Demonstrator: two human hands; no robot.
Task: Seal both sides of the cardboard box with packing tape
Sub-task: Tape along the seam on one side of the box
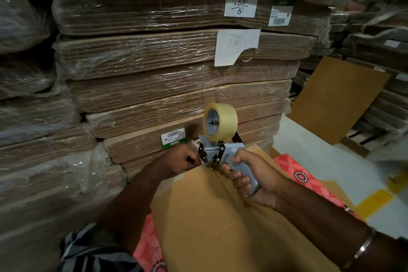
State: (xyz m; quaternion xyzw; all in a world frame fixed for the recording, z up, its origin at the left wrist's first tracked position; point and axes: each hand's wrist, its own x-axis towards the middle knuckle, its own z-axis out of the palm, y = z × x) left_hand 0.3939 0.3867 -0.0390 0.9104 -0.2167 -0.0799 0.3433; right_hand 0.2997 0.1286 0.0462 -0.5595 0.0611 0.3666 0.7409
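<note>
The flat brown cardboard box lies under your forearms, its centre seam still bare, so sealing looks only begun. Your right hand is wrapped tight round the grey tape dispenser with its clear roll. Beyond it, your left hand is curled at the far edge (probably pinching the tape end, though I cannot tell).

Tape dispenser sits on the box's far edge, bundled cardboard stacks behind.

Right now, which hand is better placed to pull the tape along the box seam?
Right. The right hand already grips the dispenser handle at the far end of the box seam. The left hand is busy at the far edge.
</note>
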